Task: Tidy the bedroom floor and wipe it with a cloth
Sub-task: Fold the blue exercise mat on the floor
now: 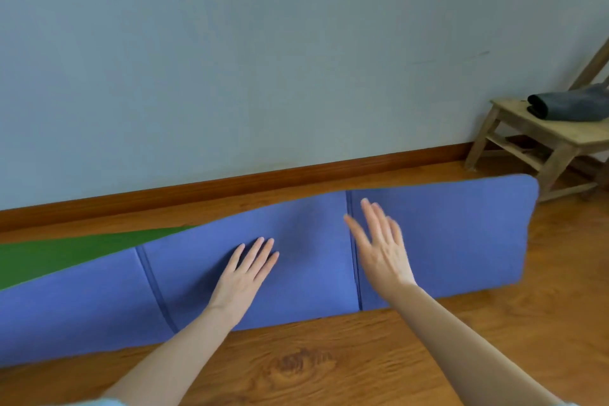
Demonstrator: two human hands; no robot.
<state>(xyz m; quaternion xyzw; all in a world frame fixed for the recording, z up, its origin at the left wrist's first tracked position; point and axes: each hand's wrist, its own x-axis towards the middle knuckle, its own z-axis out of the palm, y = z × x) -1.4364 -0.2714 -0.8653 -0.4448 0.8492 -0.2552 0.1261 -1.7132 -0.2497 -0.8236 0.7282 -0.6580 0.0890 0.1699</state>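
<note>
Wooden floor (313, 362), folded blue mat (445, 241), left hand (245, 277) flat on it, right hand (382, 250) open above

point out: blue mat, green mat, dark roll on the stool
blue mat (445, 241): head view, on its right panel, right of the fold crease.
green mat (66, 254): head view, on the strip showing behind the blue one, at left.
dark roll (570, 105): head view, on its middle, atop the wooden stool (514, 114).

Mat (445, 234) on floor (329, 366) under both hands, along the wall (263, 59) beyond them. Left hand (244, 273) flat on it. Stool (543, 138) far right of right hand (382, 247).
</note>
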